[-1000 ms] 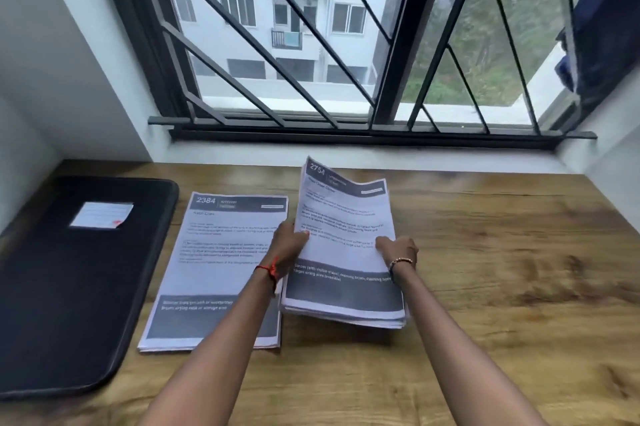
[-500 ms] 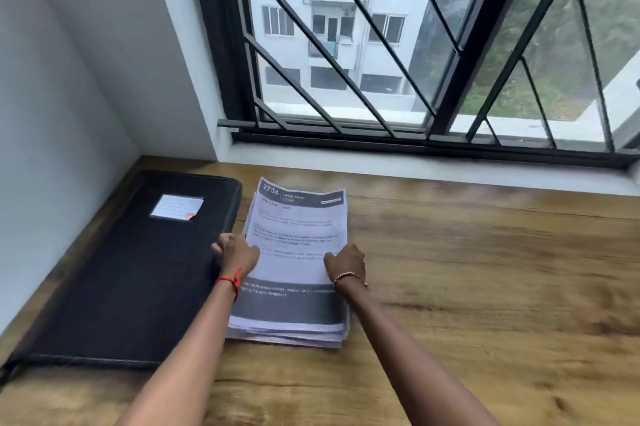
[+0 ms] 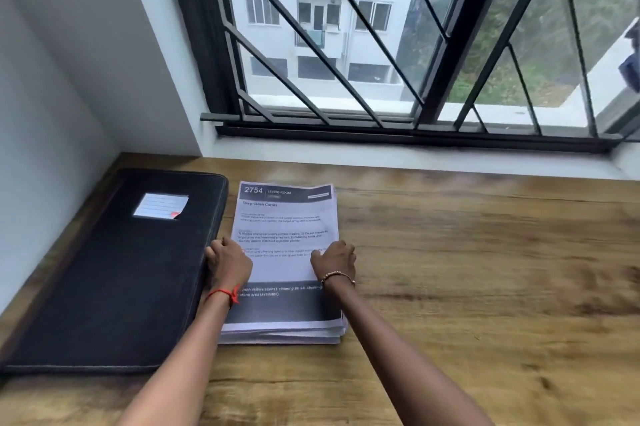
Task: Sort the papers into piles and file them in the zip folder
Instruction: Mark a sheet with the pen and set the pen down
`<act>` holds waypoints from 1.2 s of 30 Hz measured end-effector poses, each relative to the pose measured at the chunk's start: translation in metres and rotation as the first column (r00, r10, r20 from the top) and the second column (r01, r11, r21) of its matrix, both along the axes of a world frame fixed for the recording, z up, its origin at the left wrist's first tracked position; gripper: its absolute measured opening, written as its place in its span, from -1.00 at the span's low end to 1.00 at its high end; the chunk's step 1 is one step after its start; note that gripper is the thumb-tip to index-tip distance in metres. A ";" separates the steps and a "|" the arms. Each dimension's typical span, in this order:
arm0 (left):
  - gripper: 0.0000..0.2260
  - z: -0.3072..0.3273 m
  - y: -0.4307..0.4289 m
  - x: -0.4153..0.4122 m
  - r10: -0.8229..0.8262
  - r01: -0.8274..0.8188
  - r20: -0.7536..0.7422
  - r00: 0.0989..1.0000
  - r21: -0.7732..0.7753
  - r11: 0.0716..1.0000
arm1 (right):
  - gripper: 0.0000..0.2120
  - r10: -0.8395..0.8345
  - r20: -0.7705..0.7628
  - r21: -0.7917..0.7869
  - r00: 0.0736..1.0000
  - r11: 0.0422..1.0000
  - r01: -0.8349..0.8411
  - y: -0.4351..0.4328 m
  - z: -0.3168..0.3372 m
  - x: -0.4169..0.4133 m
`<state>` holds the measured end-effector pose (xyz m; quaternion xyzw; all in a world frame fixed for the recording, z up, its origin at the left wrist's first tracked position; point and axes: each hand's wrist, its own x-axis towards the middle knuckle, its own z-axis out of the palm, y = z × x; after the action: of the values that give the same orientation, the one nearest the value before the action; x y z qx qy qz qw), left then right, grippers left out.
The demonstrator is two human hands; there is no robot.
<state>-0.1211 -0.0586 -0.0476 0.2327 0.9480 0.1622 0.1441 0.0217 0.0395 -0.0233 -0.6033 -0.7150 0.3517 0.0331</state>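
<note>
Wooden table (image 3: 485,270), brown grain, bearing all items.

Item one: stack of papers (image 3: 284,218), white printed sheets, lying flat and squared between the two sets of fingers. The top sheet is headed "2754", with a dark band across its head and another at its near end.

Left hand (image 3: 228,264): fingers curled together round the stack's left edge, knuckles up, wedged between the papers and the folder.

Right hand (image 3: 336,261): thumb laid on the top sheet, remaining fingers bent over the right edge, gripping it.

Item two: black zip folder (image 3: 114,280), closed and flat, just left of the left-hand fingers. Its long right edge runs alongside the stack; whether the two touch cannot be told.

White lined label (image 3: 161,206) with a red mark, on the folder's cover, beyond and left of the fingers.

Red thread (image 3: 225,294) on the left wrist; bead bracelet (image 3: 337,276) on the right.

Black window grille (image 3: 346,45) beyond the fingertips, above the table's far edge.
</note>
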 end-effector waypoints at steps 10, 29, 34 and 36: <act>-0.74 -0.003 0.057 0.083 -0.178 0.149 0.163 0.970 0.176 0.973 | -0.47 -0.137 0.045 0.040 0.990 0.990 0.135 0.059 0.003 0.080; -0.38 0.002 0.219 0.320 -0.511 0.352 0.326 0.795 0.439 0.827 | -0.58 -0.186 0.079 0.025 0.979 0.982 0.185 0.249 0.005 0.341; -0.37 -0.005 0.223 0.348 -0.455 0.263 0.287 0.843 0.517 0.814 | -0.54 -0.175 -0.033 0.073 0.984 0.981 0.177 0.267 -0.002 0.376; -0.36 -0.009 0.216 0.350 -0.441 0.238 0.259 0.859 0.562 0.792 | -0.41 -0.113 -0.135 0.033 0.984 0.992 0.118 0.267 -0.003 0.384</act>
<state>0.2285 0.1571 -0.0570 0.3963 0.7656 0.4200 0.2835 0.4056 0.3061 -0.0261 -0.6182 -0.6822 0.3737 0.1133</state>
